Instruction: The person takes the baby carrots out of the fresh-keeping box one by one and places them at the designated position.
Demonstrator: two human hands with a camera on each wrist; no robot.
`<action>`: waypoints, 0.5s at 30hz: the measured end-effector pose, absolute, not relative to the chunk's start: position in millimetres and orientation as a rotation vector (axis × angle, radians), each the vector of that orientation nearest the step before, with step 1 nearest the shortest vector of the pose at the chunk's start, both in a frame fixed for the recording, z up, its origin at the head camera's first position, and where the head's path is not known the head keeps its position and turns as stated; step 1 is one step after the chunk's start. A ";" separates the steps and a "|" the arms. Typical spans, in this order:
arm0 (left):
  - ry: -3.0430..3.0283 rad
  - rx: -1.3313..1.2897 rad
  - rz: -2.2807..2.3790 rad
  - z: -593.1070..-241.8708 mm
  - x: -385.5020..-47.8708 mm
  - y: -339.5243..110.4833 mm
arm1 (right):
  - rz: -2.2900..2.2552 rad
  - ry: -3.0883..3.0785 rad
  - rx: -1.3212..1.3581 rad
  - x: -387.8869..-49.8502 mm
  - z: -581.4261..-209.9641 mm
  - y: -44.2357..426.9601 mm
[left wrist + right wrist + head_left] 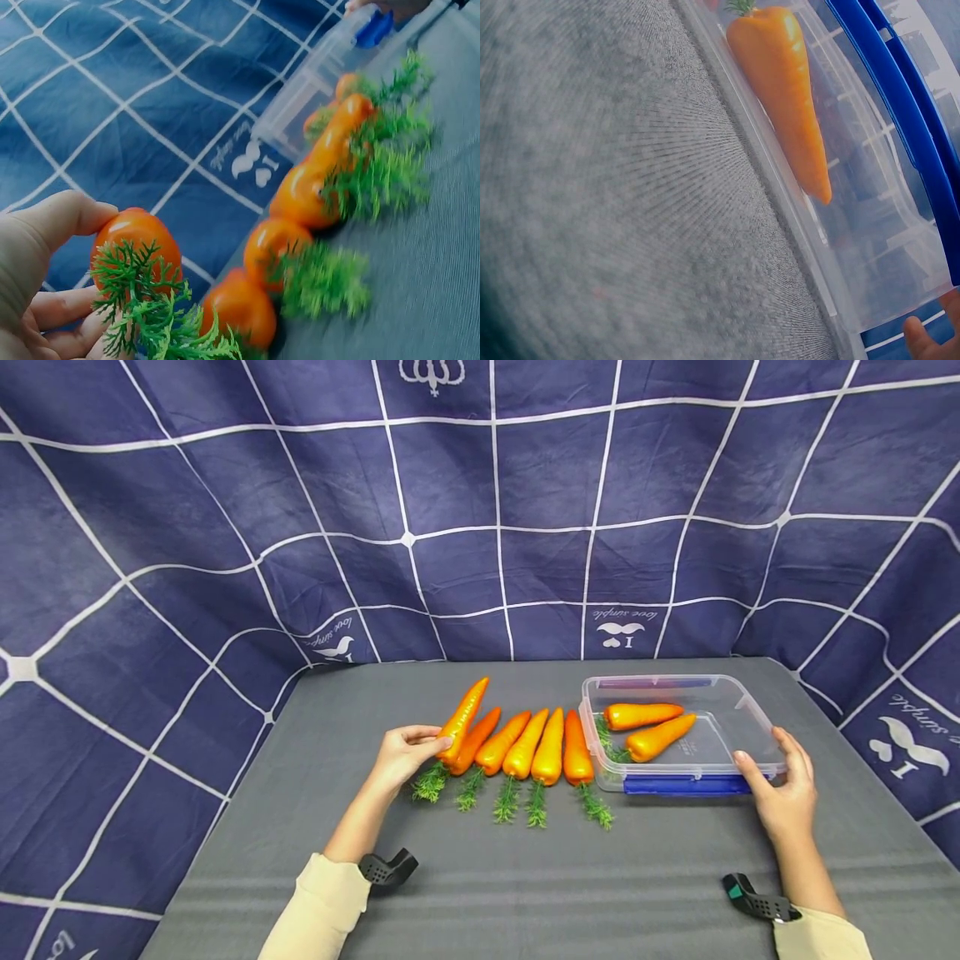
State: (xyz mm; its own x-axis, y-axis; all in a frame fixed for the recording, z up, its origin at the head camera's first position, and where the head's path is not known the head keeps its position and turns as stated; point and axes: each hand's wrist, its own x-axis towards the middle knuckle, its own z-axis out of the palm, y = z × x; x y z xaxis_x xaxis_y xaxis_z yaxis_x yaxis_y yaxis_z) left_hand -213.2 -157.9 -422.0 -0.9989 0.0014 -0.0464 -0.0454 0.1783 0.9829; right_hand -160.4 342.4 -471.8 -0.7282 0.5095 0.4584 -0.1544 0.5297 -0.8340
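My left hand (pixel 405 756) pinches an orange carrot (pixel 465 714) by its thick end, between thumb and fingers, at the left end of a row. Green fronds hang from that carrot (pixel 139 236), which sits apart from the row in the left wrist view. Several more carrots (pixel 550 750) lie side by side on the table, leaves toward me. To their right is a clear plastic box (pixel 675 770) with blue clips, holding two carrots (pixel 660 737). My right hand (pixel 787 789) grips the box's near right corner, thumb over the front rim and fingers along the right side.
A grey cloth covers the table (pixel 525 885). Behind it and at both sides hangs a blue curtain (pixel 540 568) with white grid lines. Each wrist wears a black camera band (pixel 387 867). The rightmost loose carrot (pixel 576 752) lies close against the box's left side.
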 end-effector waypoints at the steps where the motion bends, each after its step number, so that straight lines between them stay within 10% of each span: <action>1: 2.394 -0.053 1.987 -423.6 -213.0 -161.2 | 1.222 -2.070 -0.285 -160.5 -471.8 342.2; 15: 2.596 -0.133 1.766 -438.9 -220.0 -189.4 | 1.231 -2.047 -0.265 -161.2 -471.7 341.5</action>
State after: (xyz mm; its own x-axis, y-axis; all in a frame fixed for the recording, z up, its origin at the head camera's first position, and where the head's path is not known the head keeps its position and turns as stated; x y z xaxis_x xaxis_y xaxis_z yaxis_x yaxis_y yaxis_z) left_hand -220.0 -189.4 -438.9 -0.9964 -0.0703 -0.0470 -0.0696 0.3648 0.9285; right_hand -161.2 341.5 -471.7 -0.7187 0.5078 0.4750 -0.1815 0.5224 -0.8331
